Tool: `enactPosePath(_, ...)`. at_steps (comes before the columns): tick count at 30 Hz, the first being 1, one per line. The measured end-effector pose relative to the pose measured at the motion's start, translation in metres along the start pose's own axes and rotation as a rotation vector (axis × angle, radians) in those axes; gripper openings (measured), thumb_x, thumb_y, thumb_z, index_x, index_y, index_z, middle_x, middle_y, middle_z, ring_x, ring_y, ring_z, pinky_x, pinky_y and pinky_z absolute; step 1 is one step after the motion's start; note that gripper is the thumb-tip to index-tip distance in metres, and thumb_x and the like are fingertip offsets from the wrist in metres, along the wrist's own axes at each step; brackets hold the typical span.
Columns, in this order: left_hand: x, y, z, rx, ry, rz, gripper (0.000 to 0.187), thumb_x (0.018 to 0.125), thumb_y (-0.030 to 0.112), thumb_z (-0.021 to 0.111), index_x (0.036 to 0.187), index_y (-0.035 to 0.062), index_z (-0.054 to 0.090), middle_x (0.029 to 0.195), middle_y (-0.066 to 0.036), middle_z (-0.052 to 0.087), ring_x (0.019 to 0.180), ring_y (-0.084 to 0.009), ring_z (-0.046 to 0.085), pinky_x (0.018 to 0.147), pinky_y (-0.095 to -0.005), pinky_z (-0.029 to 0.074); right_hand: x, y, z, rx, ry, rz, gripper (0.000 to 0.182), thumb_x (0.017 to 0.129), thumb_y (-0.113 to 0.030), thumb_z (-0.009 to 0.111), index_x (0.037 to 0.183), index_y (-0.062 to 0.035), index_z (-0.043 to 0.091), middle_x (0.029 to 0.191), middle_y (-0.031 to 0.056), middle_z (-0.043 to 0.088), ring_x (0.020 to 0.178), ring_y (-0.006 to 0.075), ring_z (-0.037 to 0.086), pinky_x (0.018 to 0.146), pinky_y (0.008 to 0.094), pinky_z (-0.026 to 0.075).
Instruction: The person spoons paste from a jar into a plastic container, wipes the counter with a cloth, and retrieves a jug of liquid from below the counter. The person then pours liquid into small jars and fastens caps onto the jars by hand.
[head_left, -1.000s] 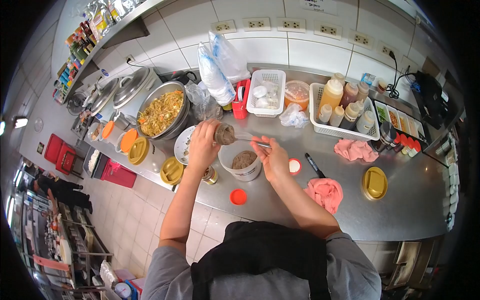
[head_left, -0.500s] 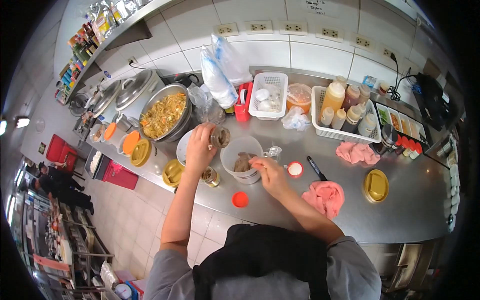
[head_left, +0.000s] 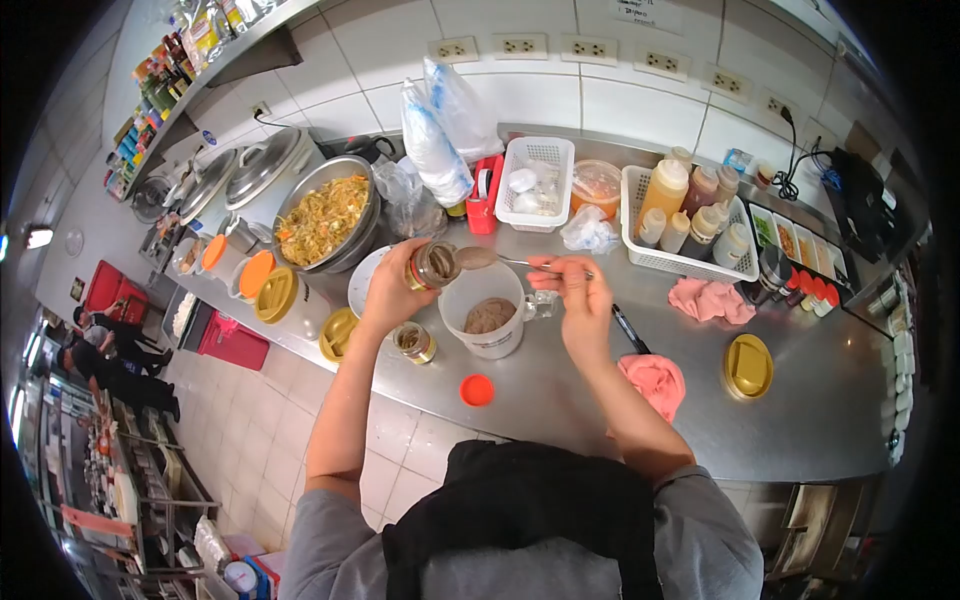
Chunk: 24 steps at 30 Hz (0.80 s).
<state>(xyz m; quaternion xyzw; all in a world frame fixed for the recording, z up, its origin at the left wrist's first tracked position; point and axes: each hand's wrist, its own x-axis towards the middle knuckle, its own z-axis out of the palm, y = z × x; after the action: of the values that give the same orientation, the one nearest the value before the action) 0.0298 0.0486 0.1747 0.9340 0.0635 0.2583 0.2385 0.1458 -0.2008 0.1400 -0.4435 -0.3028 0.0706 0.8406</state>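
Note:
My left hand is closed around a small glass jar, tilted with its mouth to the right. My right hand grips a metal spoon by its handle. The spoon's bowl, coated in brown, is at the jar's mouth. Just below both hands stands a translucent plastic pitcher, its handle on the right and a brown mass at its bottom. A second small jar stands left of the pitcher, open at the top. In front lies a red lid.
Left are a gold lid, a white plate and a steel bowl of noodles. A bottle basket stands at the back right. Pink cloths, a black marker and another gold lid lie right.
My right hand rose out of the pitcher with the spoon, bringing its bowl to the jar's mouth. My left hand turned the jar more toward the spoon.

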Motion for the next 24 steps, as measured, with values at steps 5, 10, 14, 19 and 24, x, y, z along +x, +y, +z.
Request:
enactPosePath(5, 0.011, 0.014, -0.014, -0.084, -0.201, 0.013, 0.071, 0.061, 0.005, 0.084, 0.127, 0.0068, 0.058, 0.120, -0.015, 0.065, 0.112, -0.0336, 0.062, 0.097, -0.0398, 0.050, 0.015, 0.002, 0.007, -0.298, -0.522, -0.196, 0.010, 0.098, -0.009, 0.056, 0.102, -0.0008, 0.061, 0.117, 0.0116, 0.069, 0.101, 0.0209, 0.068, 0.082, 0.0316, 0.058)
enactPosePath(10, 0.016, 0.018, -0.018, -0.039, -0.292, 0.169, 0.070, 0.063, 0.006, 0.084, 0.128, 0.0073, 0.059, 0.120, -0.013, 0.066, 0.112, -0.0312, 0.064, 0.096, -0.0385, 0.051, 0.032, -0.016, 0.011, -0.811, -1.010, -0.744, 0.020, 0.087, -0.007, 0.064, 0.106, -0.0041, 0.061, 0.115, 0.0083, 0.069, 0.103, 0.0244, 0.065, 0.079, 0.0343, 0.057)
enactPosePath(14, 0.016, 0.024, -0.018, 0.003, -0.230, 0.216, 0.064, 0.064, 0.003, 0.082, 0.124, 0.0071, 0.059, 0.122, -0.014, 0.065, 0.113, -0.0336, 0.062, 0.098, -0.0403, 0.050, 0.024, -0.007, 0.000, -0.789, -0.965, -0.611, 0.018, 0.090, -0.008, 0.062, 0.108, -0.0045, 0.061, 0.115, 0.0082, 0.069, 0.101, 0.0256, 0.065, 0.080, 0.0327, 0.057)
enactPosePath(19, 0.011, 0.028, -0.004, 0.059, -0.130, 0.204, 0.063, 0.063, 0.000, 0.079, 0.122, 0.0083, 0.059, 0.123, -0.014, 0.063, 0.118, -0.0345, 0.059, 0.100, -0.0425, 0.048, -0.011, 0.000, 0.013, -0.376, -0.338, -0.079, 0.023, 0.106, -0.018, 0.046, 0.107, 0.0021, 0.058, 0.118, 0.0164, 0.067, 0.097, 0.0227, 0.069, 0.084, 0.0328, 0.058)
enactPosePath(24, 0.002, 0.022, 0.015, 0.063, 0.017, 0.190, 0.065, 0.061, -0.004, 0.078, 0.122, 0.0080, 0.057, 0.125, -0.014, 0.062, 0.121, -0.0367, 0.056, 0.102, -0.0442, 0.047, -0.026, 0.007, 0.027, 0.098, 0.100, 0.266, 0.036, 0.110, -0.026, 0.038, 0.108, 0.0053, 0.055, 0.117, 0.0244, 0.066, 0.097, 0.0255, 0.070, 0.090, 0.0334, 0.057)
